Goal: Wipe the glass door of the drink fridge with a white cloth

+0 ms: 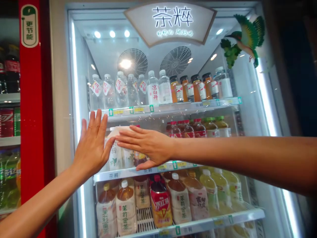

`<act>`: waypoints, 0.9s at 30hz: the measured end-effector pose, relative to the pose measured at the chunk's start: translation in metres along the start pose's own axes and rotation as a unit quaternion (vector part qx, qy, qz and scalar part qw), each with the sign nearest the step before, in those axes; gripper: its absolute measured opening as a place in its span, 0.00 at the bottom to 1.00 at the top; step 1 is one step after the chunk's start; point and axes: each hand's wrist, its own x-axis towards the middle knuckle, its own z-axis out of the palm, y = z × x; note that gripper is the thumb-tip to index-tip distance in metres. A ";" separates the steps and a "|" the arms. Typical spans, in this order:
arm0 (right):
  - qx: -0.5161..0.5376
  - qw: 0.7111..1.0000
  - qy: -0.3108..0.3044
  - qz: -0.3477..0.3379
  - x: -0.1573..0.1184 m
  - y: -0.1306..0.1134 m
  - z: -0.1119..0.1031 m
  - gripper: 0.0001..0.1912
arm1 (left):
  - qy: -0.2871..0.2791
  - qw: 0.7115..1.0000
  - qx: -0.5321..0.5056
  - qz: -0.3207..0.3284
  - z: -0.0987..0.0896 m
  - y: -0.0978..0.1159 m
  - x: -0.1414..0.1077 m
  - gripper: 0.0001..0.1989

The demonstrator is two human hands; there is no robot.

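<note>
A glass-fronted drinks cooler (153,110) fills the middle of the head view, with bottles on its lit shelves. Flat against the glass at the left lies my left hand (92,148), fingers spread and pointing up. My right hand (146,145) reaches in from the right, fingers stretched out toward the left. Under its palm and fingertips a pale cloth or tissue (119,131) shows in part, pressed to the glass. The right fingertips are close to my left thumb. Behind the hands, some middle-shelf bottles are partly hidden.
A red-framed cooler (31,115) with cans and bottles stands at the left. The lit sign (170,23) tops the glass. A bird decoration (247,39) is at the upper right. Large tea bottles (126,210) stand on the lower shelf.
</note>
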 end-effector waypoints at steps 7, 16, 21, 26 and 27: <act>-0.075 0.970 0.058 0.223 -0.073 0.060 -0.045 0.54 | 0.016 1.000 0.007 0.026 0.026 0.055 0.037 0.39; -0.091 0.978 0.058 0.180 -0.214 0.077 -0.061 0.54 | 0.044 0.998 0.012 0.032 0.072 0.151 0.108 0.38; -0.064 0.980 0.048 0.180 -0.280 0.073 -0.076 0.58 | 0.050 0.996 0.020 0.068 0.091 0.204 0.146 0.40; -0.066 0.985 0.024 0.159 -0.347 0.097 -0.094 0.54 | 0.052 0.994 0.006 0.092 0.108 0.260 0.177 0.40; -0.078 0.974 0.037 0.208 -0.358 0.107 -0.099 0.53 | 0.052 0.994 0.003 0.095 0.110 0.269 0.181 0.40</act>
